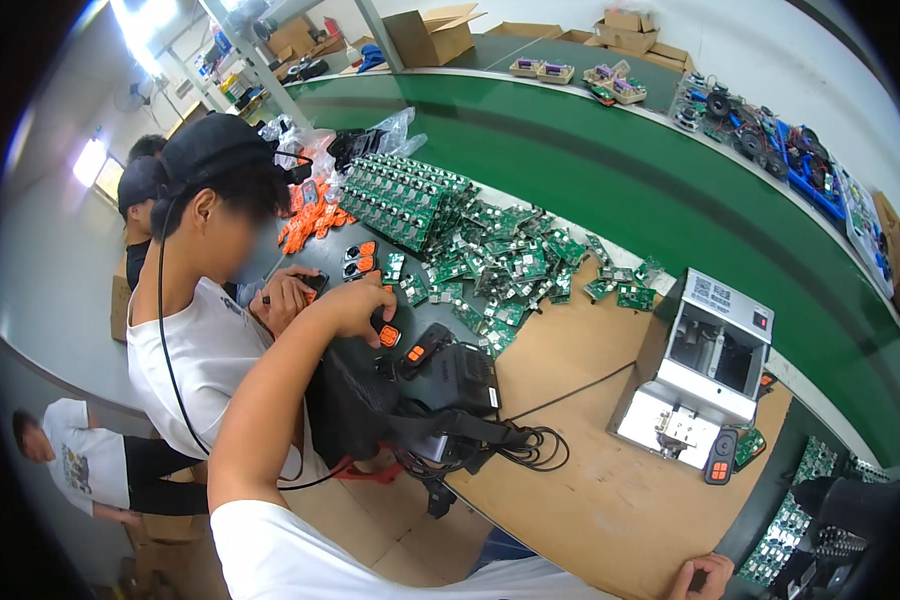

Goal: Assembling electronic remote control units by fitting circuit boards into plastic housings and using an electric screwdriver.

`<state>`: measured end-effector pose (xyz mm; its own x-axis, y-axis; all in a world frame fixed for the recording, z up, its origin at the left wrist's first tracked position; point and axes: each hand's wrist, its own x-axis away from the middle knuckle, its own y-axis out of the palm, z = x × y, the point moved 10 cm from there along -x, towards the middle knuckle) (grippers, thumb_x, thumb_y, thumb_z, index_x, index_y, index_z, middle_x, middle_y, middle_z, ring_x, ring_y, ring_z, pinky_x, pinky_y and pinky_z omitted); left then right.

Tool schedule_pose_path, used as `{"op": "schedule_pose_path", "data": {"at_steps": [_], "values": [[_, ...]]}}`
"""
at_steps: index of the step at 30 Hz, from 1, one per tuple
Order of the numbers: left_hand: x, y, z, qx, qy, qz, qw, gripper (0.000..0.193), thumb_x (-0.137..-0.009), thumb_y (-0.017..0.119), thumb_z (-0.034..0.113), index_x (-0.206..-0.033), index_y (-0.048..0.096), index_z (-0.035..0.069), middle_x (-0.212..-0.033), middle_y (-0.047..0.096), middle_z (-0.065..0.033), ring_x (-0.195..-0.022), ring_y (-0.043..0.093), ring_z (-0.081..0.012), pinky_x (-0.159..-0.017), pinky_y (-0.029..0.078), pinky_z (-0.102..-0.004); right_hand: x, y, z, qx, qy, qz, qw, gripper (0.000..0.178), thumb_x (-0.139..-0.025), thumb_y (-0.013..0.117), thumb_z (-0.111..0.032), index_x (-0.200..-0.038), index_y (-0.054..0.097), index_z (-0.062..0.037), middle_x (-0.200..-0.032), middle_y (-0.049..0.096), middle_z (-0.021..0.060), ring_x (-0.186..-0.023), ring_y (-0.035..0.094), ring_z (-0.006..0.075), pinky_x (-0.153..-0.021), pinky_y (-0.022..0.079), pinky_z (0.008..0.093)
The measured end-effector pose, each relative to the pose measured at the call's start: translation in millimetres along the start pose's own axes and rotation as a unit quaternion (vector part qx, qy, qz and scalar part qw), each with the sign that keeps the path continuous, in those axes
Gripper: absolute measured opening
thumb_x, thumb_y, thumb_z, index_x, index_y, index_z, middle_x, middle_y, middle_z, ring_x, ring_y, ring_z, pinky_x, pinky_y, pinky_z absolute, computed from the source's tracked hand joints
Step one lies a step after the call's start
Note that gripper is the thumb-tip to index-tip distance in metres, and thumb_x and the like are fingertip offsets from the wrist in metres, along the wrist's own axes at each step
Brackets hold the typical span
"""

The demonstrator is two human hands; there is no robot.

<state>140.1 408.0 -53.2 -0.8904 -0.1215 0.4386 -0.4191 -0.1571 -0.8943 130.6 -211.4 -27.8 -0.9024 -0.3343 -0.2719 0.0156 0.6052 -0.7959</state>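
Left hand closed on black-orange remote; right hand grip can't be told, probably resting. Loose green boards easily knocked.

Black remote shell, orange buttons, flat on workbench.

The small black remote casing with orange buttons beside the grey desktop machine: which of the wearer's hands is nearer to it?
Right. The right hand rests at the table edge below the small black remote casing; the left hand is far across the table, on another casing.

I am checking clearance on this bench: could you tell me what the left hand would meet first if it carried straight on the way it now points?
Probably the black-and-orange remote shell just under the left hand; depth is unclear.
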Motion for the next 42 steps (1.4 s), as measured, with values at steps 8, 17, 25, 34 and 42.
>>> {"op": "schedule_pose_path", "data": {"at_steps": [8, 17, 25, 34, 42], "values": [[6, -8, -11, 0.116, -0.001, -0.003, 0.993, 0.041, -0.068, 0.079, 0.016, -0.099, 0.055, 0.003, -0.102, 0.058, -0.0146, -0.095, 0.058, -0.0281, -0.078, 0.046, -0.0368, -5, 6, -3, 0.029, 0.022, -0.011, 0.999, 0.012, -0.086, 0.065, -0.013, -0.086, 0.06, -0.0017, -0.087, 0.057, 0.0159, -0.079, 0.054, 0.0306, -0.072, 0.043, 0.0385], [-2, 4, 33, -0.004, 0.02, -0.146, 0.989, 0.076, -0.054, 0.087, 0.046, -0.104, 0.055, -0.001, -0.086, 0.063, -0.0196, -0.086, 0.063, -0.0367, -0.074, 0.048, -0.0413, -6, 11, 8, 0.032, 0.067, -0.008, 0.997, 0.011, -0.084, 0.066, -0.011, -0.083, 0.059, -0.0018, -0.087, 0.056, 0.0144, -0.082, 0.053, 0.0295, -0.075, 0.042, 0.0392], [2, 14, 13, 0.03, 0.019, -0.088, 0.996, 0.073, -0.052, 0.085, 0.051, -0.097, 0.059, -0.001, -0.079, 0.063, -0.0194, -0.08, 0.062, -0.0386, -0.071, 0.049, -0.0415, -6, 13, 6, 0.029, 0.047, -0.011, 0.998, 0.013, -0.086, 0.067, -0.012, -0.083, 0.059, -0.001, -0.087, 0.055, 0.0136, -0.082, 0.053, 0.0294, -0.075, 0.043, 0.0382], [5, 9, 22, 0.023, 0.119, -0.002, 0.993, 0.068, -0.054, 0.086, 0.042, -0.099, 0.056, 0.001, -0.088, 0.061, -0.017, -0.088, 0.061, -0.0333, -0.076, 0.047, -0.0385, -10, 10, 0, 0.042, 0.026, 0.018, 0.999, 0.016, -0.085, 0.068, -0.011, -0.081, 0.057, -0.0005, -0.082, 0.054, 0.0128, -0.076, 0.051, 0.0276, -0.069, 0.042, 0.0369], [3, -21, 31, 0.098, 0.036, -0.05, 0.993, 0.052, -0.068, 0.071, 0.026, -0.108, 0.056, -0.003, -0.099, 0.062, -0.0231, -0.096, 0.06, -0.038, -0.083, 0.048, -0.0428, -4, 10, -1, 0.034, 0.022, 0.029, 0.999, 0.02, -0.088, 0.066, -0.017, -0.081, 0.056, -0.0009, -0.078, 0.055, 0.0115, -0.071, 0.05, 0.0235, -0.065, 0.042, 0.0336]]}}
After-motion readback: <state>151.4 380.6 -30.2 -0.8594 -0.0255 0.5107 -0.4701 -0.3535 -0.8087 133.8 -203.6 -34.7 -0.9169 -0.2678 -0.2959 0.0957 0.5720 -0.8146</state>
